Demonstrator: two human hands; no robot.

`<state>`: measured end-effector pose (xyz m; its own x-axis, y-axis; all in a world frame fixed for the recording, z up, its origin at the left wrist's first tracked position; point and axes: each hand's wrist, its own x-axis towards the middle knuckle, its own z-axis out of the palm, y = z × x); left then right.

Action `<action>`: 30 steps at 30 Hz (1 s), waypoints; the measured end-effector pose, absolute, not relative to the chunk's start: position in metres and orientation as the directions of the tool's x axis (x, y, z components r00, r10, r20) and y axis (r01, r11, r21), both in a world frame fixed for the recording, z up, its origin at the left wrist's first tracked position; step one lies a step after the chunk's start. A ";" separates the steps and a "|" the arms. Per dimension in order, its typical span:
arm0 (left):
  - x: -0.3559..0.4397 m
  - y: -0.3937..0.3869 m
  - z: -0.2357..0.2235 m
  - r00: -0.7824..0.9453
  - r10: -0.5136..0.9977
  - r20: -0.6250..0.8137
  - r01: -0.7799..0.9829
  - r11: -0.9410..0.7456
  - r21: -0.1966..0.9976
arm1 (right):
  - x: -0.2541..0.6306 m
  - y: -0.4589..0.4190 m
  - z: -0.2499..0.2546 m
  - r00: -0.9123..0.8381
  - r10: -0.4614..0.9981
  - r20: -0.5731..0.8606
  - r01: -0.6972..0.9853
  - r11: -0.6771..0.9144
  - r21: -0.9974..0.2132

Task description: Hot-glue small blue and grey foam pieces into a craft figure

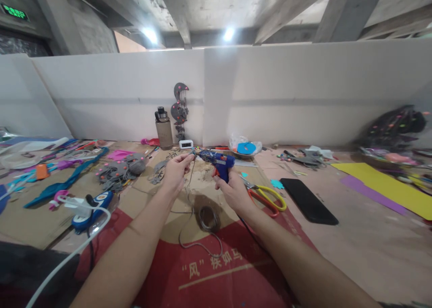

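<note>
My right hand (pixel 231 189) is wrapped round a blue hot glue gun (pixel 222 162) with an orange trigger, its nozzle pointing left. My left hand (pixel 177 171) is closed in a pinch on a thin grey cord (pixel 190 182), which hangs from the fingertips. The glue gun's tip is right beside those fingertips; whether they touch is too small to tell. Below, more of the cord lies in a loose coil (pixel 208 218) on the cardboard (pixel 162 236). Scissors (pixel 266 198) with red and yellow handles lie by my right wrist.
A black phone (pixel 308 200) lies to the right, with yellow (pixel 384 182) and purple sheets beyond. On the left are a blue power strip (pixel 92 211), a white cable and grey cut pieces (pixel 119 168). A bottle (pixel 164 130) and a hanging grey decoration (pixel 180 105) stand at the back.
</note>
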<state>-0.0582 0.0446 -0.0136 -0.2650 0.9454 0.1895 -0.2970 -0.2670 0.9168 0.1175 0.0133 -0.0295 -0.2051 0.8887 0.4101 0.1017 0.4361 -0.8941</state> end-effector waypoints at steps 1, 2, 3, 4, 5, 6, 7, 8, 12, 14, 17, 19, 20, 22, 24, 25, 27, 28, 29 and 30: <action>-0.058 0.045 -0.014 -0.261 0.947 0.187 -0.296 -0.263 0.918 | 0.118 0.013 -0.029 -0.204 0.888 0.413 0.093 0.437 -0.895; -0.058 0.045 -0.013 -0.261 0.947 0.186 -0.297 -0.262 0.918 | 0.118 0.013 -0.029 -0.206 0.886 0.416 0.087 0.440 -0.894; -0.058 0.045 -0.013 -0.264 0.946 0.187 -0.298 -0.264 0.917 | 0.118 0.013 -0.029 -0.209 0.884 0.418 0.086 0.443 -0.893; -0.058 0.045 -0.013 -0.270 0.944 0.190 -0.299 -0.270 0.915 | 0.118 0.014 -0.030 -0.213 0.883 0.418 0.092 0.444 -0.891; -0.059 0.045 -0.012 -0.276 0.941 0.195 -0.301 -0.277 0.912 | 0.118 0.014 -0.031 -0.216 0.883 0.416 0.102 0.444 -0.890; -0.059 0.045 -0.012 -0.281 0.939 0.200 -0.301 -0.284 0.910 | 0.118 0.014 -0.031 -0.220 0.884 0.414 0.111 0.444 -0.889; -0.059 0.045 -0.012 -0.284 0.937 0.203 -0.300 -0.288 0.909 | 0.118 0.015 -0.032 -0.222 0.884 0.412 0.117 0.444 -0.888; -0.059 0.045 -0.013 -0.284 0.937 0.204 -0.298 -0.289 0.910 | 0.118 0.015 -0.033 -0.223 0.884 0.411 0.118 0.443 -0.889; -0.059 0.046 -0.015 -0.252 0.948 0.193 -0.285 -0.263 0.922 | 0.118 0.015 -0.031 -0.210 0.883 0.419 0.074 0.441 -0.894; -0.060 0.047 -0.016 -0.247 0.952 0.179 -0.298 -0.251 0.921 | 0.118 0.013 -0.029 -0.200 0.891 0.407 0.035 0.422 -0.906; -0.064 0.048 -0.016 -0.271 0.949 0.159 -0.347 -0.250 0.904 | 0.118 0.015 -0.027 -0.175 0.918 0.356 -0.042 0.354 -0.934; -0.066 0.049 -0.015 -0.284 0.946 0.159 -0.359 -0.258 0.897 | 0.120 0.020 -0.030 -0.150 0.944 0.296 -0.077 0.287 -0.955; -0.067 0.048 -0.014 -0.286 0.944 0.163 -0.353 -0.262 0.898 | 0.121 0.025 -0.033 -0.145 0.957 0.250 -0.075 0.241 -0.968; -0.066 0.047 -0.014 -0.282 0.943 0.176 -0.318 -0.265 0.910 | 0.126 0.035 -0.040 -0.160 0.978 0.132 -0.005 0.133 -0.991; -0.062 0.046 -0.013 -0.272 0.941 0.201 -0.256 -0.272 0.928 | 0.131 0.044 -0.048 -0.178 0.983 0.037 0.197 0.073 -0.978; -0.060 0.045 -0.013 -0.266 0.939 0.217 -0.220 -0.279 0.935 | 0.134 0.048 -0.051 -0.176 0.984 0.029 0.338 0.088 -0.937; -0.057 0.043 -0.013 -0.258 0.929 0.264 -0.140 -0.306 0.942 | 0.139 0.052 -0.054 -0.151 0.984 0.096 0.615 0.170 -0.770; -0.055 0.042 -0.013 -0.261 0.920 0.292 -0.090 -0.324 0.942 | 0.142 0.052 -0.053 -0.126 0.979 0.160 0.719 0.201 -0.665; -0.054 0.042 -0.013 -0.267 0.908 0.322 -0.033 -0.342 0.939 | 0.144 0.051 -0.052 -0.090 0.968 0.235 0.791 0.213 -0.574; -0.053 0.041 -0.014 -0.273 0.895 0.353 0.032 -0.358 0.933 | 0.145 0.049 -0.050 -0.048 0.948 0.315 0.829 0.213 -0.516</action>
<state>-0.0527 0.0411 -0.0136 -0.2734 0.8948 0.3530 0.0322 -0.3582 0.9331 0.1449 0.0493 -0.0500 -0.0480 0.9480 0.3148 0.8294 0.2134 -0.5164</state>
